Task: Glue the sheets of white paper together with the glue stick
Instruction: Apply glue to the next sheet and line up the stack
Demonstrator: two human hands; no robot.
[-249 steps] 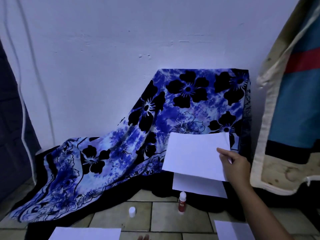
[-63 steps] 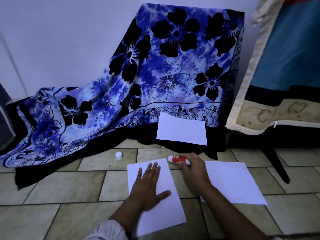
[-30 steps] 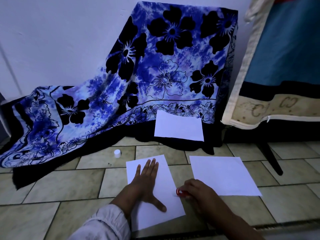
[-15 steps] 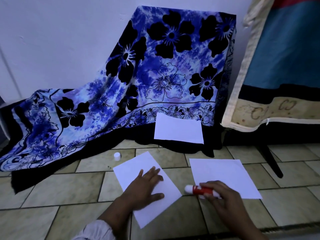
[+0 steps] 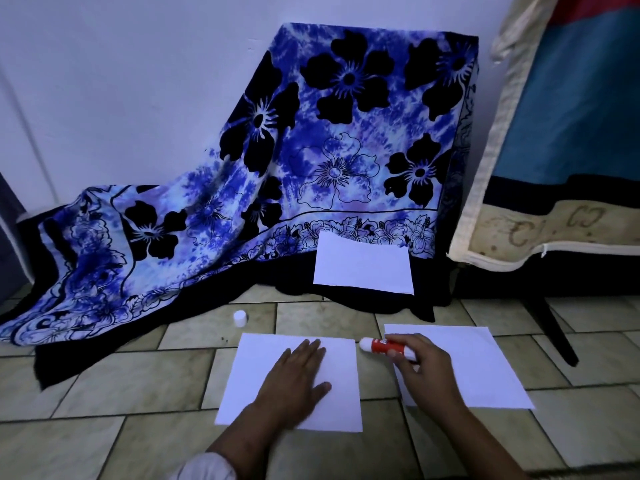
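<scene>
Head view.
- Left hand (image 5: 294,379): flat on sheet 1 (image 5: 258,379), fingers straight, grip open.
- Right hand (image 5: 424,374): grip closed round the glue stick (image 5: 382,347). The uncapped tip points to 9 o'clock, just beside sheet 1's corner; the barrel lies over sheet 2 (image 5: 485,368).
- Risks, judged: a stroke overruns the edge and glues the tile; sheet 1 skids if pressure eases; the glue dries while the cap (image 5: 240,318) sits loose at 11 o'clock.
- Surface: tiled floor (image 5: 138,386), beige, dark grout.
- Room: dim. Floral cloth (image 5: 311,150) at 12 o'clock, bearing sheet 3 (image 5: 363,268); white wall (image 5: 121,81); mattress (image 5: 571,116) at 2 o'clock.
</scene>
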